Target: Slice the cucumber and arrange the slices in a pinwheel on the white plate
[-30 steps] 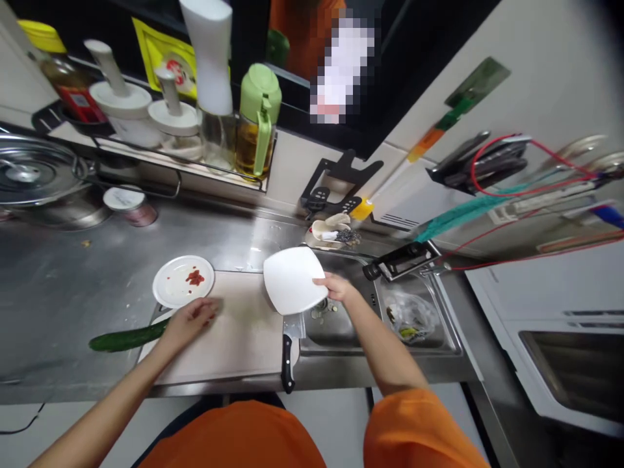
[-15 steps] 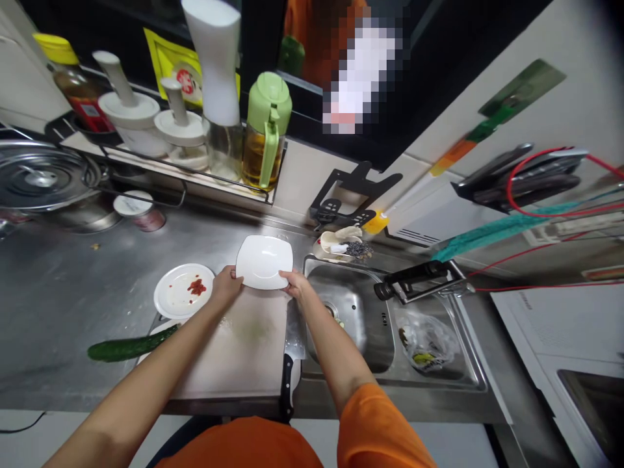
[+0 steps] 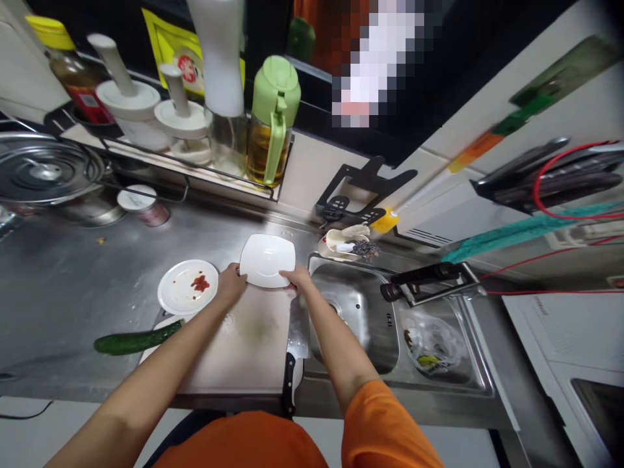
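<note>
- Fingers of the left hand point(image 3: 232, 284) and right hand point(image 3: 299, 277) clamp the white dish point(image 3: 266, 257) at its near corners, by the cutting board's point(image 3: 234, 364) far edge.
- Uneven grip could tip it.
- Drifting right and near, it could knock the knife point(image 3: 290, 374).

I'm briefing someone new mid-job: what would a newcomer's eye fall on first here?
Probably the squarish white dish, held between the left hand and right hand by the far edge of the cutting board. Next might come the long green cucumber at the board's left, with red bits on a round white plate beyond it. The black-handled knife along the board's right edge also stands out.
</note>
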Available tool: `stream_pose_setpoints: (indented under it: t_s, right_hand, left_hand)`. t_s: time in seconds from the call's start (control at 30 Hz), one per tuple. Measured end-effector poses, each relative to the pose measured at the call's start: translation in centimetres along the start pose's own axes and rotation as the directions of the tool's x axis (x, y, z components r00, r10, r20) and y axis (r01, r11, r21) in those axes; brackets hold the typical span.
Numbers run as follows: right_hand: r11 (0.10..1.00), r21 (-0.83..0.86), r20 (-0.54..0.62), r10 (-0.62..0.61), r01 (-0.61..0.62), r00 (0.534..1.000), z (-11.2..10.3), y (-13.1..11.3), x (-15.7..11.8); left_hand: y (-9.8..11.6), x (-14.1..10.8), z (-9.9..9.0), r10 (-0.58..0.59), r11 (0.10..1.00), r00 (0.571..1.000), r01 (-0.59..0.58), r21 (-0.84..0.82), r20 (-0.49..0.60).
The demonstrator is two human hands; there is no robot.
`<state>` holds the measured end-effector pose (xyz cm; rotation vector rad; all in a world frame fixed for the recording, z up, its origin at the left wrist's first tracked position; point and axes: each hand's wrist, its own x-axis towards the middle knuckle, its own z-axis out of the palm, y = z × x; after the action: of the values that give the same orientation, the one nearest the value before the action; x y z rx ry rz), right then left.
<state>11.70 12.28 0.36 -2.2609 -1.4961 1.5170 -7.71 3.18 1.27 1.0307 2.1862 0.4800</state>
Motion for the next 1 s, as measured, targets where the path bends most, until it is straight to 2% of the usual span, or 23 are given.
stream_pose_setpoints:
  t_s: [0.2,0.3,0.37,0.43,0.5,0.53,0.67,0.77,0.87,1.0]
  right_hand:
    - [0.949,-0.314,-0.06,-0.057,0.036,0.997,-1.1,-1.2,-0.5]
    - [0.91,-0.41,-0.097,-0.109,0.06,0.989,-1.7,-1.4,-1.3]
    - [0.89,-0.449,-0.108,-0.141,0.079,0.984,-2.0,-0.8,-2.9]
    - [0.857,-0.5,-0.117,-0.208,0.123,0.971,-2.0,0.9,-5.4]
    - [0.811,-0.551,-0.118,-0.306,0.194,0.945,-1.5,3.6,-8.9]
    - [0.79,-0.579,-0.1,-0.315,0.202,0.944,-1.0,5.2,-10.8]
    - [0.735,-0.651,-0.024,-0.268,0.188,0.963,1.7,11.8,-17.4]
    - [0.713,-0.673,0.021,-0.245,0.195,0.969,3.6,14.4,-20.0]
    - [0.709,-0.684,-0.014,-0.25,0.173,0.968,4.8,15.0,-20.8]
    - [0.73,-0.662,-0.084,-0.299,0.171,0.951,5.2,15.4,-21.0]
  left_hand:
    - [0.6,-0.5,-0.3,0.012,0.998,1.0,-0.012,0.056,0.006]
    - [0.9,-1.1,-0.7,0.06,0.993,0.998,-0.06,0.105,0.008]
    - [0.4,-2.1,-1.5,0.123,0.985,0.992,-0.12,0.121,-0.02]
    - [-1.5,-3.8,-3.0,0.214,0.972,0.974,-0.204,0.117,-0.076]
    - [-4.8,-6.0,-4.9,0.287,0.952,0.953,-0.272,0.139,-0.099]
    - [-6.9,-7.1,-5.9,0.32,0.941,0.94,-0.301,0.155,-0.116]
    - [-15.7,-10.8,-9.2,0.431,0.867,0.89,-0.362,0.343,-0.151]
    - [-19.9,-11.4,-10.0,0.513,0.803,0.85,-0.426,0.417,-0.119]
    - [-21.4,-10.8,-10.1,0.544,0.779,0.837,-0.473,0.411,-0.068]
    - [-20.3,-10.9,-10.0,0.54,0.785,0.841,-0.492,0.378,-0.027]
